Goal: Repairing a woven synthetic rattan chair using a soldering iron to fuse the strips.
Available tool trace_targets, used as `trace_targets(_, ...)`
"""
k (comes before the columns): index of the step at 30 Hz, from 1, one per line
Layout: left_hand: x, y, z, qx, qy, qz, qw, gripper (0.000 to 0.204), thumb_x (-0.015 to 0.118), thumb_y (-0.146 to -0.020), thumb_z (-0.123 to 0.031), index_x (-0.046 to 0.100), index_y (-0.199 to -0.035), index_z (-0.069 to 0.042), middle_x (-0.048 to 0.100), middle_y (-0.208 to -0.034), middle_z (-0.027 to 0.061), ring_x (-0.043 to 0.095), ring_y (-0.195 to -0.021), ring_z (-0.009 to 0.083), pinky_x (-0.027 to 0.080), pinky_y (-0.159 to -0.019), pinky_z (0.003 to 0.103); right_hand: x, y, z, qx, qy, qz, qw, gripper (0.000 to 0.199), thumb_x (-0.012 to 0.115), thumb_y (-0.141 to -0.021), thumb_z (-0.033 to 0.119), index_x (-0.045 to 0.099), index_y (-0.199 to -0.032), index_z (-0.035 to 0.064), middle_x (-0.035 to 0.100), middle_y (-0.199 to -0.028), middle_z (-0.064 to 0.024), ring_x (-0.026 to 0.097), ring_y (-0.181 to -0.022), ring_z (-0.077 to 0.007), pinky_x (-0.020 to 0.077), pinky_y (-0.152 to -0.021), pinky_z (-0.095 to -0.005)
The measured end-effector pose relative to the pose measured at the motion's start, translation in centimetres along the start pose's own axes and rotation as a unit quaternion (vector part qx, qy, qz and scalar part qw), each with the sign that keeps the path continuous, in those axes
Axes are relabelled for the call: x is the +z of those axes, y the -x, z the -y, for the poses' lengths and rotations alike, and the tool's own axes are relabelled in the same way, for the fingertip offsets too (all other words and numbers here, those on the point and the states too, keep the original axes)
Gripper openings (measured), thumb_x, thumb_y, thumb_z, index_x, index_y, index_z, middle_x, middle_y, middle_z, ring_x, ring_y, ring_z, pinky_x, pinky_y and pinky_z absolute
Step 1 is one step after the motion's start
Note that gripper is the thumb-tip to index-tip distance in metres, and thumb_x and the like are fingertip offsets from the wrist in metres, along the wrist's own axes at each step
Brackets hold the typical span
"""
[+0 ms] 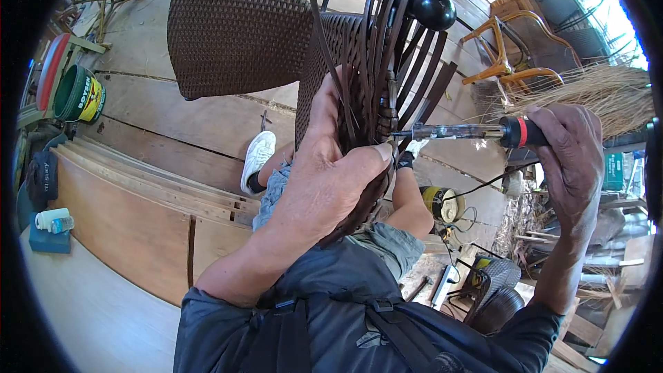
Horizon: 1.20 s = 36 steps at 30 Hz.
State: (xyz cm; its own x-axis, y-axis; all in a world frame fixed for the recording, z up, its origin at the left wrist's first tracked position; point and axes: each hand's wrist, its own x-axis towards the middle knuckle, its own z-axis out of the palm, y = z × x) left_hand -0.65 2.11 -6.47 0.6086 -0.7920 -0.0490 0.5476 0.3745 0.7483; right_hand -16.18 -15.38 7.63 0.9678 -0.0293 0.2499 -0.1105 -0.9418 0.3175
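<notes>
A dark brown woven wicker chair [238,38] lies across my lap, its broad woven panel reaching to the far left. Loose flat brown strips [376,34] fan upward from its edge. My left hand [321,173] clasps the woven edge, thumb pressed along it and fingers partly hidden behind strips. In my right hand [572,155] is a soldering iron [466,131] with a black, red-banded handle. Its metal shaft points left, and the tip meets the weave just beyond my left thumb. A shiny black ball [434,11] sits at the chair's far end.
A cord runs down from my right hand toward a power strip [444,287]. Behind that hand lies a bundle of straw-like fibre [594,97], with a rattan chair [507,48] farther off. Wooden panels [124,207], a green bucket [81,95] and a white bottle [52,220] are at left.
</notes>
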Motion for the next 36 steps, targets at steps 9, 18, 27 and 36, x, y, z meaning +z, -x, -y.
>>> trace_targets(9,-0.3,-0.2,0.7,0.023,-0.029,-0.010,0.999,0.077,0.058,-0.077,-0.001,0.023,-0.147,-0.003,0.053,-0.116,0.0044,0.054,-0.095,0.0092,0.046,-0.087,0.025,-1.5,-0.2,1.4,-0.006,0.061,0.015,0.998,0.046,0.070,-0.063,-0.003,0.065,-0.107,0.0085,0.060,-0.092,-0.0072,0.058,-0.085,-0.0262,0.0428,-0.080,-0.0397)
trace_targets(18,-0.4,-0.4,0.9,0.026,-0.041,-0.012,0.999,0.077,0.056,-0.078,0.000,0.022,-0.146,-0.002,0.053,-0.117,0.0062,0.053,-0.096,0.0102,0.046,-0.085,0.025,-3.3,-0.2,3.8,0.006,0.132,0.025,0.991,0.043,0.074,-0.063,0.002,0.067,-0.104,0.0095,0.061,-0.089,-0.0048,0.058,-0.082,-0.0230,0.0450,-0.073,-0.0368)
trace_targets(27,-0.8,-0.3,0.9,0.023,-0.034,0.004,0.999,0.075,0.056,-0.080,-0.001,0.021,-0.146,-0.001,0.053,-0.117,0.0075,0.053,-0.095,0.0098,0.046,-0.085,0.024,-4.0,0.5,4.9,0.039,0.140,0.074,0.987,0.050,0.068,-0.065,-0.007,0.063,-0.114,0.0068,0.061,-0.097,-0.0096,0.057,-0.089,-0.0274,0.0447,-0.079,-0.0393)
trace_targets(36,-0.8,-0.1,0.7,0.010,-0.017,0.009,1.000,0.076,0.058,-0.080,0.000,0.021,-0.146,-0.003,0.052,-0.120,0.0086,0.053,-0.099,0.0105,0.045,-0.087,0.025,-4.1,0.8,6.2,0.044,0.133,0.083,0.987,0.051,0.068,-0.065,-0.007,0.063,-0.113,0.0070,0.061,-0.094,-0.0091,0.058,-0.086,-0.0271,0.0446,-0.077,-0.0385)
